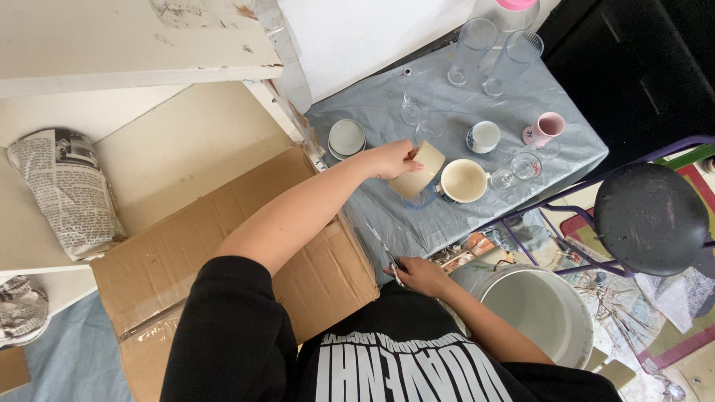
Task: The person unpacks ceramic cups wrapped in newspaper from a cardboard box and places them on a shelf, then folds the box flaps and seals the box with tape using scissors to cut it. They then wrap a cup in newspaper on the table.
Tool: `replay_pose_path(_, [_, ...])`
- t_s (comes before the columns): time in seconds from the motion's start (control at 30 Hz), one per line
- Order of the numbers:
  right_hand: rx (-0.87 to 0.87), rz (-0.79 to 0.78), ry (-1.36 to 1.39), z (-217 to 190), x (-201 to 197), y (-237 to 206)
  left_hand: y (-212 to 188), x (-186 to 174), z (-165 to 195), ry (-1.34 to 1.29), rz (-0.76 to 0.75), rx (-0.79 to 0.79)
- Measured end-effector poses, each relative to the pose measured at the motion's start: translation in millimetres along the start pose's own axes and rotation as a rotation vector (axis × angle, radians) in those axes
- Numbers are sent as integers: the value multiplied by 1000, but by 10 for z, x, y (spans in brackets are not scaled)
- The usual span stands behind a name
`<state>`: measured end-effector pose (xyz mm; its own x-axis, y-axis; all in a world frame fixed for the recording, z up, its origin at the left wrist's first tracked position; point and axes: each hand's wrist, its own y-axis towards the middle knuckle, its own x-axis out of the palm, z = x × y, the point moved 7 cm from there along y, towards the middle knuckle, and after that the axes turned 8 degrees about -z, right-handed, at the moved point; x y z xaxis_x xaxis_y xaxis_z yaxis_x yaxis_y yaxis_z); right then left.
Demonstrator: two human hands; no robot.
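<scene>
The left hand (pixel 391 158) grips a plain cream mug (pixel 417 170); just right of that grip stands a cream cup with a dark blue outside (pixel 462 181), beyond it a white cup with a blue pattern (pixel 483 137), and farther right a pale pink mug (pixel 547 127). Left of the grip sits a grey-white bowl (pixel 346 138), all on a grey-blue sheet (pixel 566 152), with clear, colourless glasses (pixel 471 50) at the far side. Well left of the grip lie brown cardboard (pixel 223 223) and a black-and-white newspaper bundle (pixel 65 190); near the right hand (pixel 421 274) are a white bucket (pixel 547 313) and a black stool seat (pixel 652 219) on a purple frame.
</scene>
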<state>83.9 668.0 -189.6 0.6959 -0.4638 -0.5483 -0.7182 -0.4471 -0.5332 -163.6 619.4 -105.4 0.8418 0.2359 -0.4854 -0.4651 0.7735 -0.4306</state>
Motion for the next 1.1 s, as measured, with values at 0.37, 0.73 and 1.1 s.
replay_pose_path(0.37, [-414,540,373,-1114,-770,-236,-211,-402,415,-239,294,230])
replay_pose_path(0.73, [-755,11,899,-1823,-607,104,-395,-675,656,-294,372,306])
replay_pose_path(1.1, [-677,704,1593,-581,-1529,-47,-594,-611,858,-490,439,512])
